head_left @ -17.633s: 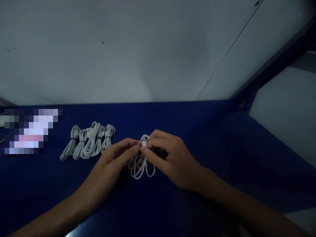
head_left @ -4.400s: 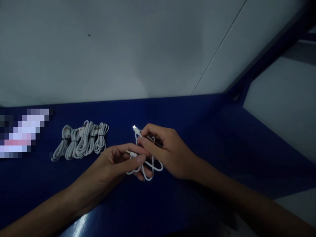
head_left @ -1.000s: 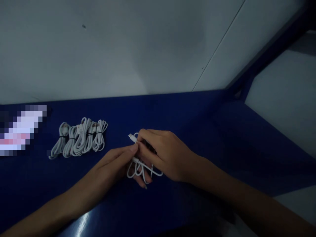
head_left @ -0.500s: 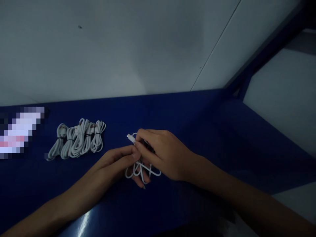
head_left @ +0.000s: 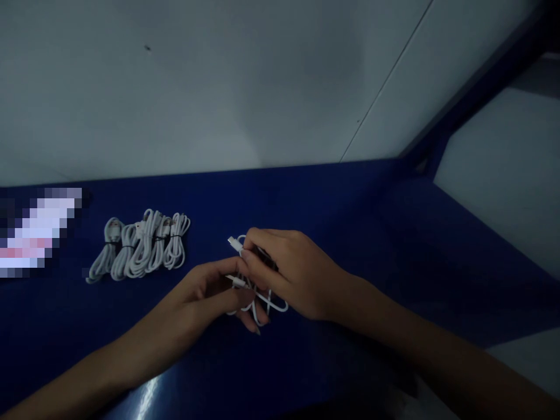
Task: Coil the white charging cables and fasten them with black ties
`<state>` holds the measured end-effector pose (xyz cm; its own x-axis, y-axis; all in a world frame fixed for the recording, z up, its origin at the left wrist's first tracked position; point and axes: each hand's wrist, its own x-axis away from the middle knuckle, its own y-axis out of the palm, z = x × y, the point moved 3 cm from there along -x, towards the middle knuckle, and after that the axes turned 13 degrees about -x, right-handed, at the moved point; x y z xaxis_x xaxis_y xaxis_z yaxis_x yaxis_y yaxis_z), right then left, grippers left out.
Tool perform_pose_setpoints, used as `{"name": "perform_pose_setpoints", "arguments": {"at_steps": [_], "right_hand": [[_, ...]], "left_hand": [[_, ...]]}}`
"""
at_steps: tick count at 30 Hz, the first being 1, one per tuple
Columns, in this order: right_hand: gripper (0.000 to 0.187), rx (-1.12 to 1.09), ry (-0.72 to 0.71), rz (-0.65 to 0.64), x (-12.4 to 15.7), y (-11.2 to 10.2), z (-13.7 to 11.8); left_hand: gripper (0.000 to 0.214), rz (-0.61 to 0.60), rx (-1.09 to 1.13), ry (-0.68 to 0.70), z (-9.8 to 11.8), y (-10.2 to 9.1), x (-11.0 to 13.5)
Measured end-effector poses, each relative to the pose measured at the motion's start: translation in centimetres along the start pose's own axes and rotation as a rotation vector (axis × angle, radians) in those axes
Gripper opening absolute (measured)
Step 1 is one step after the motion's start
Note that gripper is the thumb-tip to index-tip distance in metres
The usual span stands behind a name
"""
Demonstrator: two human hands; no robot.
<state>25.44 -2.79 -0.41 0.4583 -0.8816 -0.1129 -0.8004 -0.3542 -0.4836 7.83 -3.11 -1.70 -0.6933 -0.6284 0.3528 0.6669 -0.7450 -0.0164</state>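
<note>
A white charging cable (head_left: 278, 306) is bunched in loops between my two hands over the blue table. My right hand (head_left: 286, 262) pinches it just behind one connector, whose metal tip points up and to the left. My left hand (head_left: 214, 289) is curled around the loops from the left, its thumb and forefinger apart, and a second white connector (head_left: 238, 282) shows between them. Loops hang below the fingers, and part of the bundle is hidden behind my right hand. Left of my hands lie several coiled white cables (head_left: 142, 248) with dark ties around them.
The blue table (head_left: 280, 198) meets a pale wall (head_left: 196, 87) at the back. A bright, pixelated object (head_left: 39, 233) lies at the far left. On the right, a dark blue frame (head_left: 472, 105) rises beside the table.
My left thumb has moved down, away from the forefinger, and the second connector has come into sight between them. My right hand keeps its pinch, nearly in the same place.
</note>
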Motion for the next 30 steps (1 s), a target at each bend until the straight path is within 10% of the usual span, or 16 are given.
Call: {"name": "perform_pose_setpoints", "arguments": {"at_steps": [30], "right_hand": [[0.026, 0.094, 0.005, -0.009, 0.0, 0.14, -0.2]], "left_hand": [[0.019, 0.007, 0.004, 0.003, -0.23, 0.01, 0.05]]}}
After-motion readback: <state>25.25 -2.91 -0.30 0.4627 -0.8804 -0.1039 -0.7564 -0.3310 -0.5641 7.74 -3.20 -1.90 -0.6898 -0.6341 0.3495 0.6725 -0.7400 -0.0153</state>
